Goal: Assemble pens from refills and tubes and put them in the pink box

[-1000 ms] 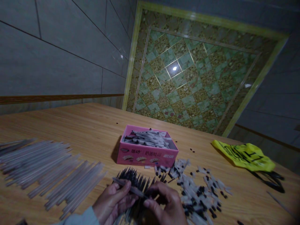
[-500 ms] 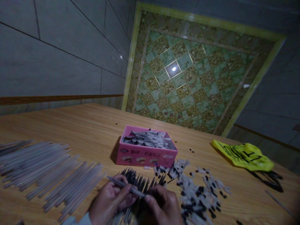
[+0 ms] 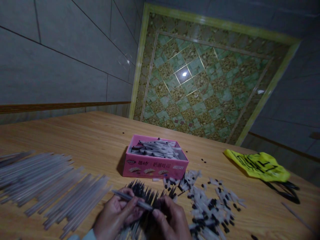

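My left hand [image 3: 119,210] is closed around the middle of a slim grey pen [image 3: 133,201], which slants down to the right. At the pen's lower right end, the thumb and fingers of my right hand [image 3: 171,216] pinch together; the exact tip is hidden by them. Beneath and behind both hands lies a bundle of dark-tipped pen refills [image 3: 142,189], partly covered by my fingers. Clear pen barrels [image 3: 77,201] are spread left of my left hand. To the right of my right hand lies a heap of small translucent and black pen parts [image 3: 210,208].
A pink box [image 3: 155,168] full of assembled-looking pens stands beyond my hands. A yellow bag [image 3: 258,166] with black straps lies at the right, and a single thin rod [image 3: 295,213] is near it. A tiled wall [image 3: 62,66] borders the wooden table [image 3: 100,133].
The whole view has shifted slightly, so things sit a little further left. Both hands keep almost the same grip on the pen.
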Action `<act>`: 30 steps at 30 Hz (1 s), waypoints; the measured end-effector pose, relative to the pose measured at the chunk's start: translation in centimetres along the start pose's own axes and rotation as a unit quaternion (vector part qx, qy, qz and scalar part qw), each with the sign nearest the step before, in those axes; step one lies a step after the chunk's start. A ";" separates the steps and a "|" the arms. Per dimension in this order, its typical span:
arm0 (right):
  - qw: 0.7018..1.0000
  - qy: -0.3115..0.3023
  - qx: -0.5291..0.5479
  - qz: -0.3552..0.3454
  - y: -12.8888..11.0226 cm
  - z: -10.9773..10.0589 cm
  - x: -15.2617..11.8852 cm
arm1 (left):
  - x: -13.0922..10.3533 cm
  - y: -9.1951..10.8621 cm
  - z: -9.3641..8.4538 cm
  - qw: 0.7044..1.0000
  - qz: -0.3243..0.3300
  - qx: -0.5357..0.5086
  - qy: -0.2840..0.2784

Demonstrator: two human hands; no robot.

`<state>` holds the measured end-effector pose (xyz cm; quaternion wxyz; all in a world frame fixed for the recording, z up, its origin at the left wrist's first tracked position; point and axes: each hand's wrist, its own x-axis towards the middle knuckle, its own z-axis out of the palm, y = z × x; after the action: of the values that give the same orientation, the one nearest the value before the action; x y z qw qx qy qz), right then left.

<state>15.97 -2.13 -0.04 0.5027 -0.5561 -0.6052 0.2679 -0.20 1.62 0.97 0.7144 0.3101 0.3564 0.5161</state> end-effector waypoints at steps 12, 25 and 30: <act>0.999 -0.018 -0.035 0.003 0.3 0.3 -0.3 | -0.4 -0.2 0.5 1.000 0.028 0.003 0.014; 0.999 0.000 -0.043 0.012 0.5 0.2 -0.3 | -0.3 -0.3 0.3 0.999 0.029 0.017 -0.002; 0.999 -0.034 -0.039 0.013 0.7 0.1 0.0 | -0.3 -0.1 0.2 0.999 0.014 0.027 -0.015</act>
<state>16.16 -1.98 -0.72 0.4556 -0.5740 -0.6247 0.2694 -0.04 1.28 1.02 0.7037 0.3422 0.3554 0.5113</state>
